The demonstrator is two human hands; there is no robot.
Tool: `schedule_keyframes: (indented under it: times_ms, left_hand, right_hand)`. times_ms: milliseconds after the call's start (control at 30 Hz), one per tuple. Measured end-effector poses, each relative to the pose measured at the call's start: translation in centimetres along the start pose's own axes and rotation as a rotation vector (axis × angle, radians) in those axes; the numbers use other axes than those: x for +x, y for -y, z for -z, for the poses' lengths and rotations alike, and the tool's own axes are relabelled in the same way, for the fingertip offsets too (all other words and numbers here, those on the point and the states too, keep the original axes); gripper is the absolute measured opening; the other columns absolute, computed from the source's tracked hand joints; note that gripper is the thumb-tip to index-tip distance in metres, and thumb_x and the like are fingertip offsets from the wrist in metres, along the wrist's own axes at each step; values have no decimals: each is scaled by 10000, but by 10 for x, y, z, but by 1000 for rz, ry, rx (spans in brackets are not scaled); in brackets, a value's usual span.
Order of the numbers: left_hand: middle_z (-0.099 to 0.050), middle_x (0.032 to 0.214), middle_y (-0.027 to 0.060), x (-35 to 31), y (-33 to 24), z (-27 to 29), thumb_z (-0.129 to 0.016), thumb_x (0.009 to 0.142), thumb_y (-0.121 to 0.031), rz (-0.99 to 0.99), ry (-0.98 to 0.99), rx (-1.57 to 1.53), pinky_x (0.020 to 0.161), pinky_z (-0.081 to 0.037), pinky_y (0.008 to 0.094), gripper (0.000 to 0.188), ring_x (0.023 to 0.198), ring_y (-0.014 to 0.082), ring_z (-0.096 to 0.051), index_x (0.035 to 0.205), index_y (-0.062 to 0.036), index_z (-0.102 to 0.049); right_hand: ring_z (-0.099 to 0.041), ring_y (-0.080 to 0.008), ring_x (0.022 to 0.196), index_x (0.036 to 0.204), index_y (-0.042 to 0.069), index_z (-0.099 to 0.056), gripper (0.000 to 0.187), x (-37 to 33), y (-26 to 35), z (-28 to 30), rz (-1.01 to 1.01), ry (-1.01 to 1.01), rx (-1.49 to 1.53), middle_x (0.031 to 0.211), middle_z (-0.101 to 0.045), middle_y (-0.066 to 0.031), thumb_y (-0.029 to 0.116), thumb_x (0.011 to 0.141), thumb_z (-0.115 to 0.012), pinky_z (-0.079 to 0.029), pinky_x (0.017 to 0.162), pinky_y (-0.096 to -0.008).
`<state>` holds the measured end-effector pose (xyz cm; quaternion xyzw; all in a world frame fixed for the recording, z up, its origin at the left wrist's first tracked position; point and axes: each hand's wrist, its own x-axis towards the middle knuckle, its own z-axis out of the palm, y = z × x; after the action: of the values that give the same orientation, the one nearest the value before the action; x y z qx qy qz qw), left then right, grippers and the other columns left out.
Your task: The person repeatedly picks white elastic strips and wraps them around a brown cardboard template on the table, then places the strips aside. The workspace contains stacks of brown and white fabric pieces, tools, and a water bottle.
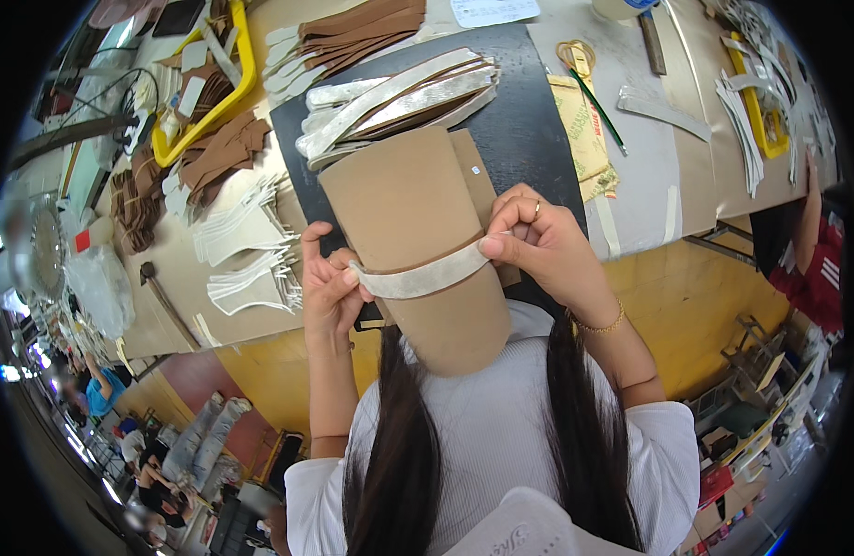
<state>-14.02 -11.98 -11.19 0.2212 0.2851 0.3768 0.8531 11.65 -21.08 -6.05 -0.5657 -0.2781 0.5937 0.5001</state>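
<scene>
A whitish-grey strip (pixel 422 281) with a thin brown edge is stretched sideways in a slight curve. My left hand (pixel 329 283) pinches its left end between thumb and fingers, with one finger raised. At the other end, the thumb and fingers of my right hand (pixel 543 241) are closed on it. Beneath the strip lies a tan sheet (pixel 404 199) with a rounded near end that curves down toward my body. The sheet rests on a black board (pixel 533 102). Just beyond it is a pile of similar whitish and brown strips (pixel 408 97).
Brown pieces (pixel 366 32) and white cut pieces (pixel 246 222) lie beyond and left. A hammer (pixel 167 306) is at the left edge. Yellow trays (pixel 246 74) stand on both sides. A green pencil (pixel 598 111) lies right. A co-worker's red sleeve (pixel 821 278) shows far right.
</scene>
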Motion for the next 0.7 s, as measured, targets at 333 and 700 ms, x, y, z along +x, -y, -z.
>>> schedule_keyframes:
  times_ms: [333, 700]
  left_hand:
    - [-657, 995, 191, 1, 3, -11, -644, 778, 73, -13, -11, -63, 783, -564, 411, 684, 933, 276, -651, 1318, -110, -265]
    - [-649, 1042, 190, 0, 3, -10, -642, 787, 63, -23, 1, -39, 893, -510, 449, 673, 1006, 272, -628, 1322, -100, -268]
  right_hand:
    - [-555, -87, 740, 845, -16, -612, 142, -1, -19, 6, -114, 62, 267, 928, -497, -21, 119, 890, -612, -466, 705, -223]
    - [-524, -69, 668, 878, 2, -523, 255, -8, -34, -10, 64, -98, 36, 867, -467, -38, 236, 898, -623, -445, 616, -221]
